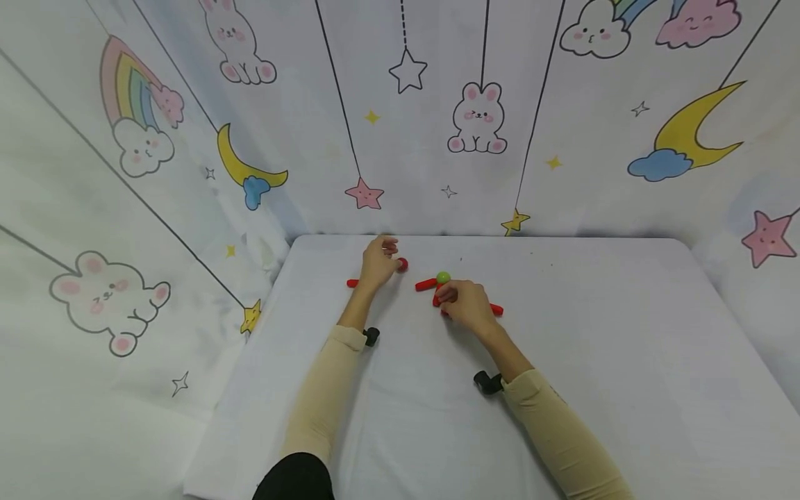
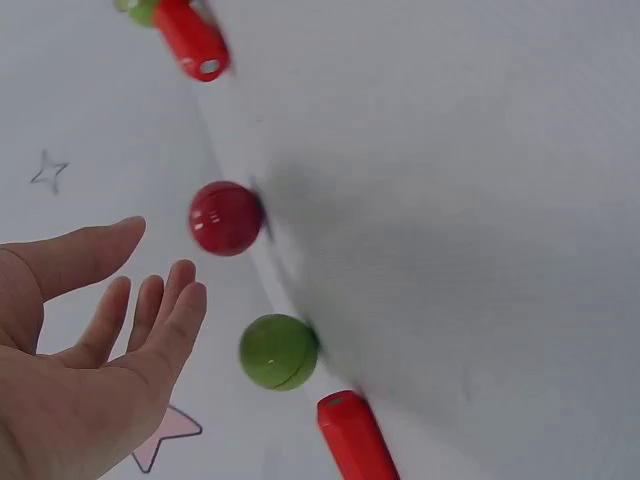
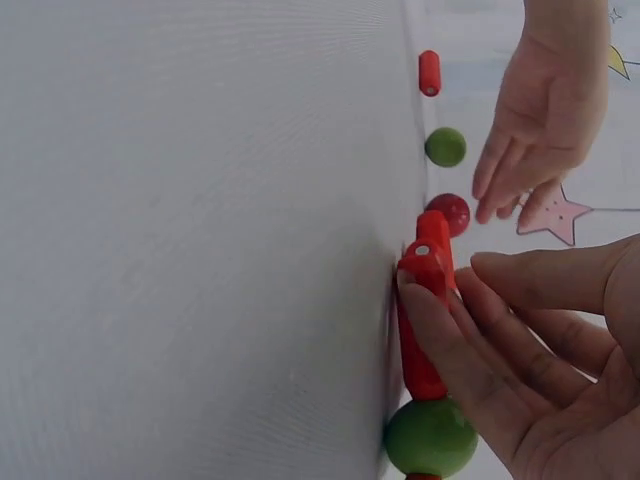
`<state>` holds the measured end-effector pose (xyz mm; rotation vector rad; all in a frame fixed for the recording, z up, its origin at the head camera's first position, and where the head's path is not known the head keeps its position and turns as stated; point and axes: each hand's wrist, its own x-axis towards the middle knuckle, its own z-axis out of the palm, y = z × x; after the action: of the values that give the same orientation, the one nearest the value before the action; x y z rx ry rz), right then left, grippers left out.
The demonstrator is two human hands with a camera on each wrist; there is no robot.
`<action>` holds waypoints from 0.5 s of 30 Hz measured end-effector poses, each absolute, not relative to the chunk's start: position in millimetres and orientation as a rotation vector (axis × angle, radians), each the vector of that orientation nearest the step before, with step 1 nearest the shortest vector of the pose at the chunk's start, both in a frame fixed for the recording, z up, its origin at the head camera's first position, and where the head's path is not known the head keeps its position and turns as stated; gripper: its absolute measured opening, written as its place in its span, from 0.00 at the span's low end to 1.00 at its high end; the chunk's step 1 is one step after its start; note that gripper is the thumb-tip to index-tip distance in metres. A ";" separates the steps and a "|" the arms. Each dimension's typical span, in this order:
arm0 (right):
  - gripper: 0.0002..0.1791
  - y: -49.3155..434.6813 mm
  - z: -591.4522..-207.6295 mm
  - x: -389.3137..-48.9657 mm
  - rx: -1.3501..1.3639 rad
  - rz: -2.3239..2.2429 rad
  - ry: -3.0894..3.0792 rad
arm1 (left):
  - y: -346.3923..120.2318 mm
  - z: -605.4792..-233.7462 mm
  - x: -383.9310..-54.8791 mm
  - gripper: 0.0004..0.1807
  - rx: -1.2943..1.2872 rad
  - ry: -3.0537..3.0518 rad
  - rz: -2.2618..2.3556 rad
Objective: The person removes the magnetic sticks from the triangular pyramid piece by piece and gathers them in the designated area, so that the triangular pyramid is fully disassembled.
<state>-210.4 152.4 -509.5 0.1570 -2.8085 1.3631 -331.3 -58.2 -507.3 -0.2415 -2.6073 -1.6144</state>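
My left hand [image 1: 378, 262] hovers beside a red ball [image 2: 226, 218], its fingers extended and the thumb apart. Near the fingertips in the left wrist view is a green ball [image 2: 279, 352], with a short red rod [image 2: 355, 435] beyond it. My right hand [image 1: 469, 305] is over several red rods; in the right wrist view its forefinger reaches the end of one rod [image 3: 423, 265], while the thumb stays apart. A second green ball [image 3: 431, 438] sits against red rods below that hand. Another green ball [image 1: 443, 277] lies at the end of a red rod [image 1: 426, 285].
The pieces lie on a white-covered table [image 1: 600, 326], toward its far edge. Behind it hangs a white cloth backdrop [image 1: 431, 160] printed with bears, stars and moons. A dark rounded shape [image 1: 298, 478] shows at the bottom edge.
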 end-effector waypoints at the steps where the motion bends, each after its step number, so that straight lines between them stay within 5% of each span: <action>1: 0.08 152.6 -509.1 -210.0 0.159 1.361 -2.806 | -59.4 -504.5 -329.3 0.25 -0.235 -2.575 -1.647; 15: 0.09 173.7 -494.3 -213.6 0.188 1.319 -2.689 | -57.1 -488.1 -295.8 0.23 -0.321 -2.400 -1.885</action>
<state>-213.6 173.7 -494.3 0.1882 -2.6892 1.3194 -295.8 -57.1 -488.1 -0.3210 -2.4004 -1.8854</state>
